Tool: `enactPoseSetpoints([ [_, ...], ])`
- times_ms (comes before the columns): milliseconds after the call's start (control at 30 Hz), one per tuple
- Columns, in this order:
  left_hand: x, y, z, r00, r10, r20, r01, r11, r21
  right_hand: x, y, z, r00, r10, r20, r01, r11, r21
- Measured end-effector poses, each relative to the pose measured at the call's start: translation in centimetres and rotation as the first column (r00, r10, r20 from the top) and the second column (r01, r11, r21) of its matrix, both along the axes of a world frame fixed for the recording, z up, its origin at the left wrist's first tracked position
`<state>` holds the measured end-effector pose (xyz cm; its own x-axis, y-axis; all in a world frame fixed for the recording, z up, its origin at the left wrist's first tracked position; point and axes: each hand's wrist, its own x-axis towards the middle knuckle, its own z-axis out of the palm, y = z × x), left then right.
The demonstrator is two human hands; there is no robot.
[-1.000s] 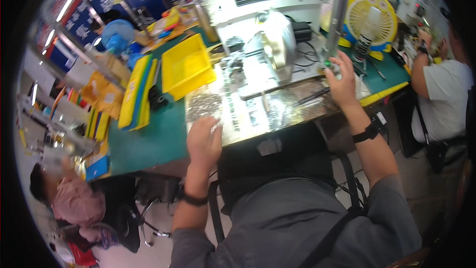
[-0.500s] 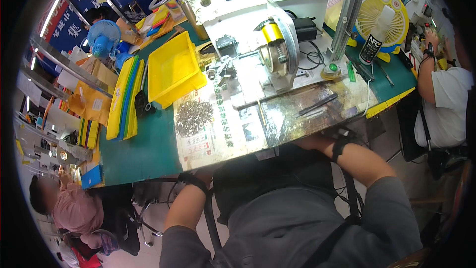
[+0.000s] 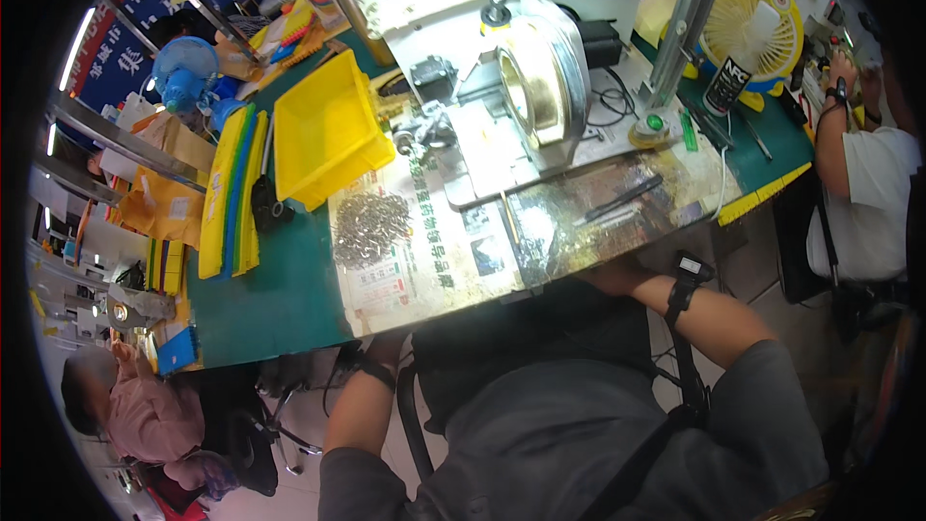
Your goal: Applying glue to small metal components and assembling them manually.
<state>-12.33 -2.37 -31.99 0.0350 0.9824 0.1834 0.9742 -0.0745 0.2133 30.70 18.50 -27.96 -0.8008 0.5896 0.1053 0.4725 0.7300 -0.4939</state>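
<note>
Overhead, cluttered green workbench.

Pile of small metal parts lies on the bench, before the bin, left of the machine.

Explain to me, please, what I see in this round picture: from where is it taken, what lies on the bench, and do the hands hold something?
The picture comes from a wide fisheye camera worn on a person's head, looking down; that is why straight edges bend. There is no robot, only a seated person at a workbench with a green mat. Both forearms reach under the bench edge, so the left hand and right hand are mostly hidden; whether the fingers hold anything cannot be told. On the bench lie a pile of small metal parts, an empty yellow tray, a machine with a round metal wheel, and a yellow desk fan. Other people work nearby.
</note>
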Motion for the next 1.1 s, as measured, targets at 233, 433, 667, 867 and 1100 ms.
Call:
enactPoseSetpoints([
  [233,9.0,-3.6,20.0,0.976,0.192,0.107,-0.049,0.666,-0.744,6.3,-6.7,9.5,0.876,-0.046,0.480,0.148,0.973,-0.176],
  [433,7.7,-5.2,31.7,0.874,-0.091,0.478,-0.018,0.975,0.219,3.2,-4.3,24.4,0.978,0.198,0.063,-0.167,0.930,-0.326],
  [667,5.9,9.5,33.0,0.532,-0.022,0.847,-0.088,0.993,0.082,-0.2,1.9,22.2,0.994,0.080,-0.077,-0.050,0.941,0.335],
  [867,4.8,13.4,31.5,0.077,0.087,0.993,0.093,0.991,-0.094,-0.1,2.6,22.4,0.995,0.075,-0.067,-0.058,0.971,0.234],
  [1100,3.9,12.9,29.1,-0.185,0.147,0.972,0.061,0.989,-0.138,-2.2,0.8,25.7,0.986,0.032,-0.167,-0.068,0.975,-0.211],
])
